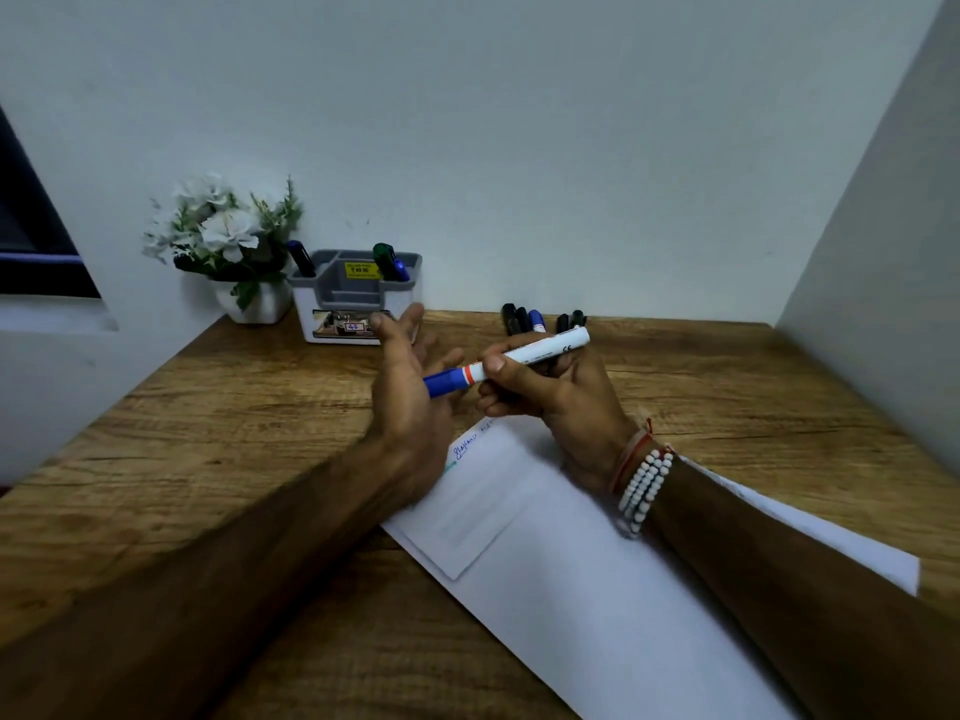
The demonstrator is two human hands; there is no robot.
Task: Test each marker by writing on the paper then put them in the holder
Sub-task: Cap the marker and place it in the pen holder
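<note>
My right hand (550, 392) grips a white marker (524, 356) with a blue cap and an orange ring, held level above the paper (597, 589). The cap end points left into my left hand (405, 387), whose fingers are spread and relaxed just beside the cap. The white paper lies slanted on the wooden table and has a few scribbles near its top left corner. A grey and white holder (353, 298) stands at the back by the wall with three markers upright in it. Several loose markers (540, 319) lie behind my right hand.
A white pot of pale flowers (228, 246) stands left of the holder. Walls close the table (208, 433) at the back and on the right. A dark window edge is at far left. My right wrist wears bead bracelets.
</note>
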